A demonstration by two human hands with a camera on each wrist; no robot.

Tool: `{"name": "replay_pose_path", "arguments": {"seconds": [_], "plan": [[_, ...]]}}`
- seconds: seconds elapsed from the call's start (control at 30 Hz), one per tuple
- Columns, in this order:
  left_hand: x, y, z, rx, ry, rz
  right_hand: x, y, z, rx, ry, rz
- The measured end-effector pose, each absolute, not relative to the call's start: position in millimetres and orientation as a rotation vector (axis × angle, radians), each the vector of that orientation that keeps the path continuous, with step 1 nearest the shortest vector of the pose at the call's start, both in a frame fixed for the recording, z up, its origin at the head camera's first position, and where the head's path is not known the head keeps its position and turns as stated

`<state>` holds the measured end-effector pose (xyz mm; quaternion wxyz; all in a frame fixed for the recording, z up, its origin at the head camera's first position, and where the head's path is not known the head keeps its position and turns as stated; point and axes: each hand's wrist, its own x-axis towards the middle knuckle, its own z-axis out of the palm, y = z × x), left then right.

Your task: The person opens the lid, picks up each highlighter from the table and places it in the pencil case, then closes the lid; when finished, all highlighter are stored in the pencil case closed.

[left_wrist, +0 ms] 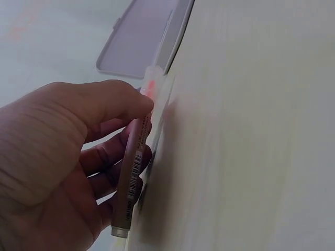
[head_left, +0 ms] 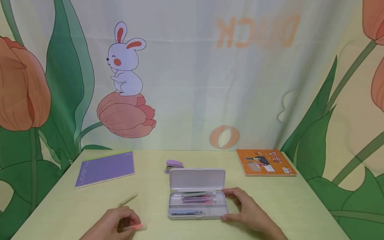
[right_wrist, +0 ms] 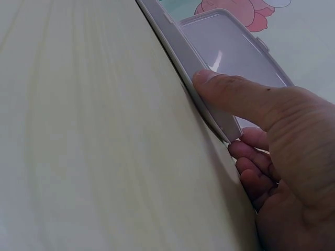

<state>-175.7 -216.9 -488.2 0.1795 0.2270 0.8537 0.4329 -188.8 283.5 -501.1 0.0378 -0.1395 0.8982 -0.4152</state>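
Note:
My left hand pinches a highlighter between thumb and fingers, low over the table to the left of the pencil case. Its cap end is see-through with a pink-orange tip, and a barcode runs along the barrel. In the middle lies the grey pencil case with its lid raised. Several pens fill the back compartment, and blue pens lie in the front left one. My right hand grips the case's right end, thumb at the front side, fingers round the far corner.
Another slim pen lies just beyond my left hand. A purple notebook is at the back left and an orange book at the back right. Behind the case's lid stands a small purple stapler. A printed curtain backs the table.

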Motion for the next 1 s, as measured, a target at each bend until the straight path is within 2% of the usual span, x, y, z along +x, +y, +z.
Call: {"name": "replay_pose_path", "arguments": {"seconds": [0.17,0.5,0.87,1.0], "plan": [[-178.4,-210.4,-483.4,0.643,2.470,1.161,-190.4,284.0,-502.5,-0.426,2.760,-1.269],[-187.0,-184.5,-466.3,1.030,2.695,1.142,-190.7,283.1,-501.7,-0.405,2.751,-1.273],[-217.2,-122.1,-450.5,1.361,2.655,1.226,-189.7,282.2,-500.9,-0.396,2.755,-1.267],[-222.2,-97.5,-448.1,1.394,2.650,1.212,-189.7,281.9,-501.3,-0.427,2.758,-1.273]]}}
